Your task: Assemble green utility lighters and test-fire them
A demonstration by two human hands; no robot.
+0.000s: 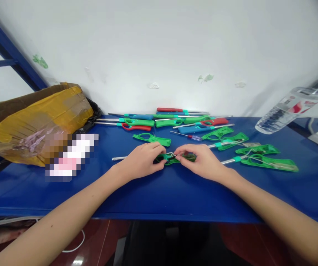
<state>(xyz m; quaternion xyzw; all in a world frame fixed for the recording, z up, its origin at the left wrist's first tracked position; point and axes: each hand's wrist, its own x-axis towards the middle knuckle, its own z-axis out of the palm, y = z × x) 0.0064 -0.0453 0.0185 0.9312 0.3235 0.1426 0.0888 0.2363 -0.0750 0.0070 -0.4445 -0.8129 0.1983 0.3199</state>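
in the head view, a smooth blue tabletop [148, 199] runs back to a white wall [148, 44] with flaking patches, glossy dark red floor [95, 236] below. at left, a cardboard box [31, 122] bound in shiny yellow tape; at right, a clear ribbed bottle [289, 107]. and mid-table, between both hands, the open green casing [171, 161], translucent plastic, its slim metal rod [119, 158] poking out leftward past the left hand [144, 159], thumb and fingers curled round the casing! the right hand [202, 159] has thumb and forefinger tips drawn close beside a thin pale wire [172, 154]; whether they pinch it, i can't quite tell. behind, slender red, blue and green lighters [139, 128] lie loosely lined up; rightward, more opened green shells [289, 167] spread out.
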